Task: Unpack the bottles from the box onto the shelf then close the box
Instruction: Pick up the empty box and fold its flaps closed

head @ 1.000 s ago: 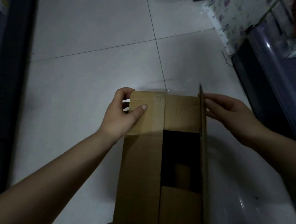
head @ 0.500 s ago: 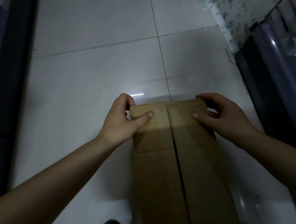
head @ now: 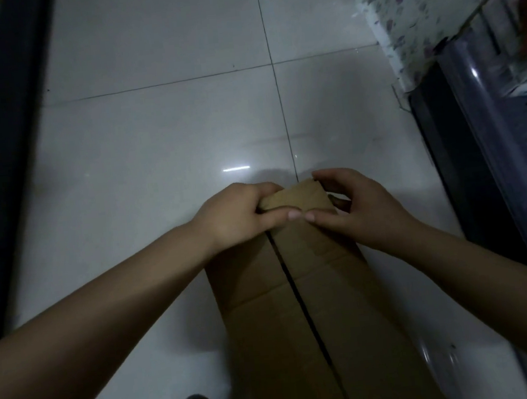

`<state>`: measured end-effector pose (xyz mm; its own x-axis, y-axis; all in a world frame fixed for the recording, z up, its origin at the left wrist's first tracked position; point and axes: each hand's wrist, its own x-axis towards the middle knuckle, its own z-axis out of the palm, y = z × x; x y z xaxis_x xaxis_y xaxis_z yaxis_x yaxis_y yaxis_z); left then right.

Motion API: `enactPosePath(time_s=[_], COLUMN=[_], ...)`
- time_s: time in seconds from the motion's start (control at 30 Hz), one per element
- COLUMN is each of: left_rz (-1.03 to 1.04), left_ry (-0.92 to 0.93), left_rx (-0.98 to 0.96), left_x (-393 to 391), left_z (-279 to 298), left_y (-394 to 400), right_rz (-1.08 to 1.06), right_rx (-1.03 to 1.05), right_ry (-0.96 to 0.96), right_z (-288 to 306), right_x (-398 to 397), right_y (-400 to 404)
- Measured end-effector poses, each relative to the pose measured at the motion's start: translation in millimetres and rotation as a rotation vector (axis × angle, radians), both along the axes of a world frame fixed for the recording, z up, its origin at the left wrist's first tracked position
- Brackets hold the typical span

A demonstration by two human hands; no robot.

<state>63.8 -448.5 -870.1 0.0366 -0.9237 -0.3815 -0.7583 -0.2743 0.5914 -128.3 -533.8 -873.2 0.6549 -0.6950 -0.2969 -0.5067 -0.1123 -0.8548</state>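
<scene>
Both hands have slid to the far end of the box, flaps down, on the floor. Left hand and right hand pinch the end, thumbs nearly touching on top.

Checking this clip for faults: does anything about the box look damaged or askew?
Nothing stands out. The cardboard box sits on the tiled floor, flaps folded shut, left hand and right hand gripping its far end.

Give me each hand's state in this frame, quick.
Left hand: curled, gripping the far end of the cardboard box.
Right hand: curled, gripping the same far end, thumb pressed on top.
</scene>
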Motion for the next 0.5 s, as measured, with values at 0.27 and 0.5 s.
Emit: enactPosePath(time_s=[0.27, 0.5], left_rz=[0.562, 0.708], left_ry=[0.038, 0.006], left_rx=[0.008, 0.106], left_x=[18, 37], left_z=[4, 7], left_y=[9, 27], right_rz=[0.045, -0.081], right_rx=[0.045, -0.097], right_ry=[0.233, 0.404], right_z=[14, 23], right_x=[-25, -54], right_y=[-14, -38])
